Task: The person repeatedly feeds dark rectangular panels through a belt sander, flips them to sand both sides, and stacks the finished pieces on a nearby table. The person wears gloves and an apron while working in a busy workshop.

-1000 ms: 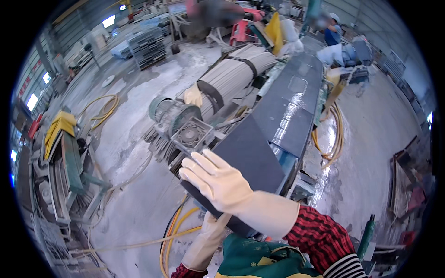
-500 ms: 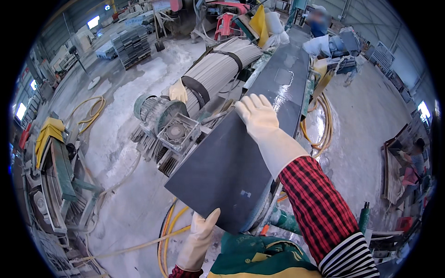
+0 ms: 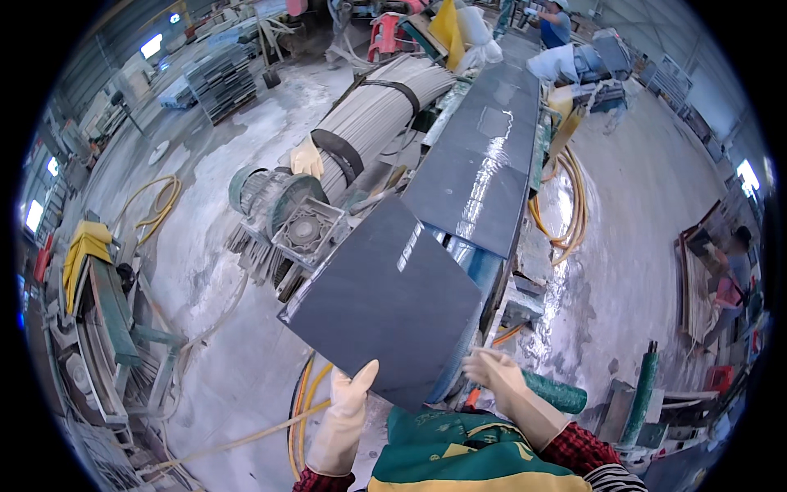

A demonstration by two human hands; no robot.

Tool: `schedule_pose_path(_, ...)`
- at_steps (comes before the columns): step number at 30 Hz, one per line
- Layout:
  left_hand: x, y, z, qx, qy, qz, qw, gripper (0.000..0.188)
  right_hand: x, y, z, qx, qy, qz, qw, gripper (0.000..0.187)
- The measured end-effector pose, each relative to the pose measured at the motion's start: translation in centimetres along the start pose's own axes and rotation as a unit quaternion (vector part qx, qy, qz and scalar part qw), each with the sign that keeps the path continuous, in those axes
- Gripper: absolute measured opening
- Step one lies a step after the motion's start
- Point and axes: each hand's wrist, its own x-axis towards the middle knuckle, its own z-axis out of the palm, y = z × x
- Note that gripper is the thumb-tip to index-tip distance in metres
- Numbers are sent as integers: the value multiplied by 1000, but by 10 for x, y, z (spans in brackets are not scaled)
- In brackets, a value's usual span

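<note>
A dark grey rectangular stone slab (image 3: 377, 303) lies turned at an angle over the near end of a conveyor (image 3: 485, 275), its left part jutting past the side. My left hand (image 3: 348, 406), in a cream rubber glove, grips the slab's near edge, thumb on top and fingers hidden underneath. Just right of the slab's near end, my gloved right hand (image 3: 504, 381) is off the slab, holding nothing, fingers stretched and slightly blurred. Farther up the conveyor, another wet, shiny dark slab (image 3: 471, 184) lies flat, with a gap showing between the two.
Left of the conveyor are a motor (image 3: 287, 209) and a strapped bundle of pale strips (image 3: 381, 111) with a loose glove (image 3: 307, 158) on it. Hoses (image 3: 568, 205) lie on the wet floor. A green cylinder (image 3: 557, 392) sits near my right hand. A person (image 3: 555, 26) stands at the far end.
My right hand has left the slab's top and drawn back toward me. The near slab has turned and come away from the one beyond. My left hand keeps its grip.
</note>
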Motion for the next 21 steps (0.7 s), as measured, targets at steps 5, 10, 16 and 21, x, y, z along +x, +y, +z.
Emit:
schedule_pose_path(5, 2, 16, 16, -11, -6, -12, 1000, 49, 51, 61, 4, -17, -172, -94, 980, 41)
schedule_pose_path(10, -16, 24, 24, 136, -9, 50, 989, 47, 15, -5, 66, 218, -74, 110, 967, 38)
schedule_pose_path(16, -28, 55, 74, 215, -139, 136, 957, 37, 13, -11, 40, 186, -109, 16, 976, 42)
schedule_pose_path(21, -50, 57, 140, 241, -256, 136, 926, 40, 28, 7, -35, 243, -90, -65, 964, 38)
